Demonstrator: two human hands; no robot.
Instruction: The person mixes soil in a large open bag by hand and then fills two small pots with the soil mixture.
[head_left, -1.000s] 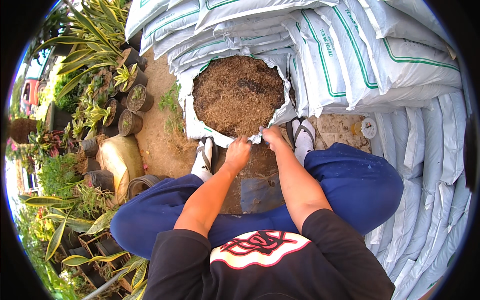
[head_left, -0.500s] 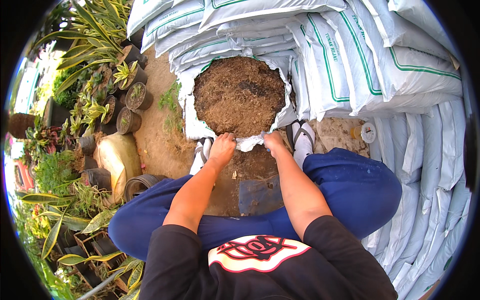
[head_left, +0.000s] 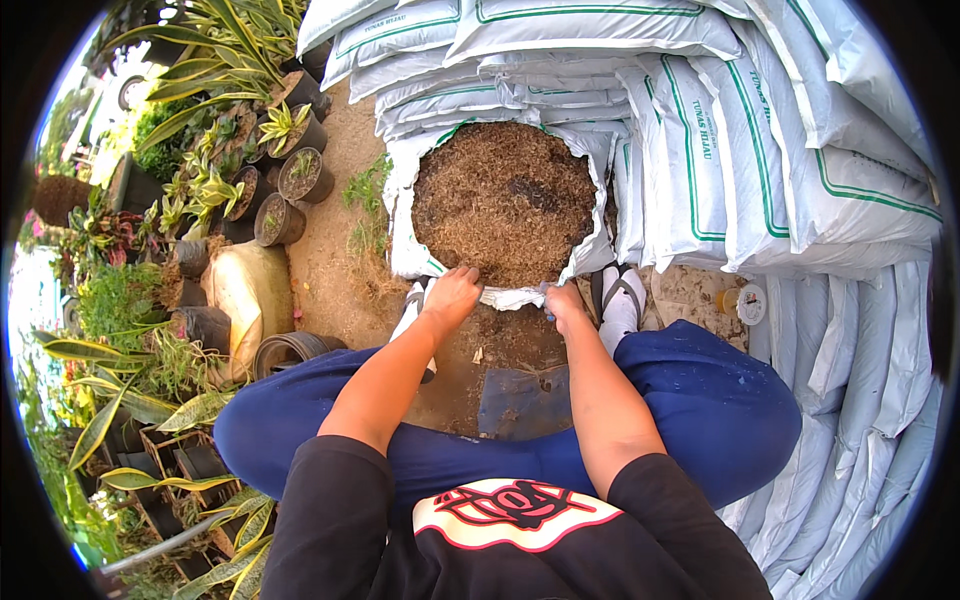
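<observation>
Soil (head_left: pixel 500 205), brown and fibrous, is filling an open white sack (head_left: pixel 401 235) in the head view. The sack is standing on the ground (head_left: pixel 328 290), just beyond two sandalled feet (head_left: pixel 622 305). The left hand (head_left: pixel 455 295) is clasping the sack's near rim (head_left: pixel 513 299) from above, and the right hand (head_left: pixel 563 303) is grasping that rim farther right, its white edge showing between them. Stacked filled sacks (head_left: pixel 700 150) are rising behind and to the right, while potted plants (head_left: pixel 303 177) are standing to the left.
</observation>
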